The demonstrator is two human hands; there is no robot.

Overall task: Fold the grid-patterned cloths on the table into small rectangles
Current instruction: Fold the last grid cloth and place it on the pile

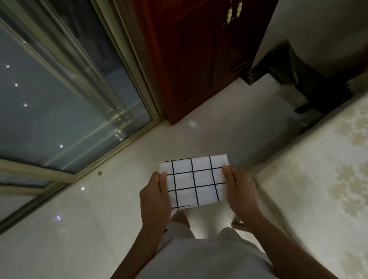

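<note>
A white cloth with a black grid pattern (195, 181), folded into a small flat rectangle, is held in the air in front of me above the pale tiled floor. My left hand (154, 197) grips its left edge, thumb on top and fingers underneath. My right hand (239, 188) grips its right edge the same way. The cloth lies level between both hands. No other grid cloth is in view.
A surface with a cream flower-patterned cover (340, 180) runs along the right. A dark red wooden cabinet (203, 47) stands ahead, a glass sliding door (50, 96) at the left. A dark-bagged bin (302, 76) sits at the far right. My legs show below.
</note>
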